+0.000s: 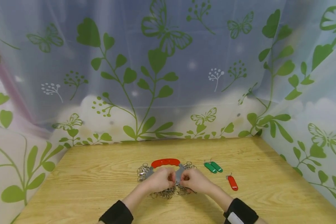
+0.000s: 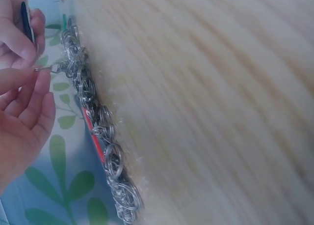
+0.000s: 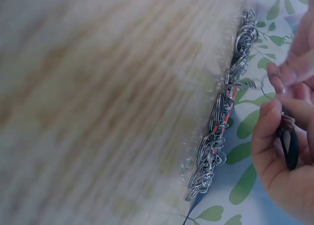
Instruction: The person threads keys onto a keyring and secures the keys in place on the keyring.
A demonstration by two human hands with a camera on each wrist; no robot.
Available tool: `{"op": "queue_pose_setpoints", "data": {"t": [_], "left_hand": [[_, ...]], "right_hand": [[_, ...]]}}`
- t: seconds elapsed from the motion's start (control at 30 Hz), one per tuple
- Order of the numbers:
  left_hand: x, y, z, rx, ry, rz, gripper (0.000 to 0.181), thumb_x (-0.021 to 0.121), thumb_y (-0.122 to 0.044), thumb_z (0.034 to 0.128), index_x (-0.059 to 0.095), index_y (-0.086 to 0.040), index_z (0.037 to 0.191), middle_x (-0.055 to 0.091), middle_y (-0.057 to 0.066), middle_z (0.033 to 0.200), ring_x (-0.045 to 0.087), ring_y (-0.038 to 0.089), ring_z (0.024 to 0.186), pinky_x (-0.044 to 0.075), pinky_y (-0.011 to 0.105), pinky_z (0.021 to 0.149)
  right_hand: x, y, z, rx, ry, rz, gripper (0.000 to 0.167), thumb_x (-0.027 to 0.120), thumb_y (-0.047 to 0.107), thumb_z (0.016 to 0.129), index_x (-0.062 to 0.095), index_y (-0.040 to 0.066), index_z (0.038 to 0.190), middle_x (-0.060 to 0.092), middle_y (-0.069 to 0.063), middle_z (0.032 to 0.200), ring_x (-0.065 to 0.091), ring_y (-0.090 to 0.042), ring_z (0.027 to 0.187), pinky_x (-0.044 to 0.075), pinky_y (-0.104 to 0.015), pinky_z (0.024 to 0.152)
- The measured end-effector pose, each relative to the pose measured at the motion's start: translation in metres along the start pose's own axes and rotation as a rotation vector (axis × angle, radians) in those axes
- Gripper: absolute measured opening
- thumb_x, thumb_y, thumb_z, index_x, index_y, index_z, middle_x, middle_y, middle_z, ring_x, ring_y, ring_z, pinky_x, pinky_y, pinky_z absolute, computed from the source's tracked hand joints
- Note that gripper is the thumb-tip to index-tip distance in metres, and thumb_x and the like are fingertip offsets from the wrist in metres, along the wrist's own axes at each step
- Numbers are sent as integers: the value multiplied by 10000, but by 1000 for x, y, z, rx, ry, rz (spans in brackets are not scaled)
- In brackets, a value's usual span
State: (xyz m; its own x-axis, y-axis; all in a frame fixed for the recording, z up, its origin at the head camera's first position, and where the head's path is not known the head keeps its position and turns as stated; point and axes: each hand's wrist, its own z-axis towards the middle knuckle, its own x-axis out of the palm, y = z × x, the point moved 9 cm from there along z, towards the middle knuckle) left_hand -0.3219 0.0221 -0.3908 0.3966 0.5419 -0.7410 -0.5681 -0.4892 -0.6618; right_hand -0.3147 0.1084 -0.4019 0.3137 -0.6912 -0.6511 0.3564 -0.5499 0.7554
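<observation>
My left hand (image 1: 163, 180) pinches a ring (image 2: 44, 69), apparently to steady it, while my right hand (image 1: 195, 180) curls round a dark tag (image 3: 292, 149), probably so it sits close by. The holder (image 1: 180, 173) lies midway between the bench's (image 1: 100, 161) side edges, seemingly for even reach; green tags (image 1: 210, 168) and a red tag (image 1: 233, 183) lie nearer the right edge.

Left wristband (image 1: 117, 214) is black; right wristband (image 1: 244, 211), black — with white strip (image 1: 235, 218).
</observation>
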Motion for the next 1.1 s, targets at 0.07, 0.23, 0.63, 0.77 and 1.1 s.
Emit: {"op": "queue_pose_setpoints", "data": {"t": [0.07,0.23,0.63,0.77,1.1], "left_hand": [[-1,-1,0,2,-15,31,202,641,26,801,498,-102,738,500,-56,697,445,50,609,397,217,579],[-1,0,2,-17,-42,60,270,661,-38,829,431,-117,712,405,-50,654,369,61,575,343,221,577],[5,12,0,-37,37,-32,59,652,-8,829,694,-29,865,642,-23,773,551,45,666,453,218,603],[7,9,1,10,65,4,77,641,-34,846,717,-42,858,674,-22,792,553,12,671,452,200,612],[14,8,2,52,80,-10,78,645,-57,856,720,-44,871,679,-8,789,535,-7,645,444,186,597]], "right_hand": [[0,2,4,-20,-26,-31,73,622,44,857,621,22,787,578,-108,561,462,-76,408,376,-209,419],[3,5,9,-72,-47,-110,33,640,22,838,664,15,815,612,-43,626,489,-76,433,417,-221,450],[2,9,9,-98,-52,-183,70,620,-22,837,664,26,811,625,-33,709,489,-44,493,432,-232,519],[2,9,8,-92,-44,-173,86,606,-22,850,653,40,815,629,-50,722,505,-60,483,439,-239,523],[3,10,7,-125,-53,-227,118,614,-15,835,650,81,777,624,-8,696,505,-29,492,446,-252,581]]}}
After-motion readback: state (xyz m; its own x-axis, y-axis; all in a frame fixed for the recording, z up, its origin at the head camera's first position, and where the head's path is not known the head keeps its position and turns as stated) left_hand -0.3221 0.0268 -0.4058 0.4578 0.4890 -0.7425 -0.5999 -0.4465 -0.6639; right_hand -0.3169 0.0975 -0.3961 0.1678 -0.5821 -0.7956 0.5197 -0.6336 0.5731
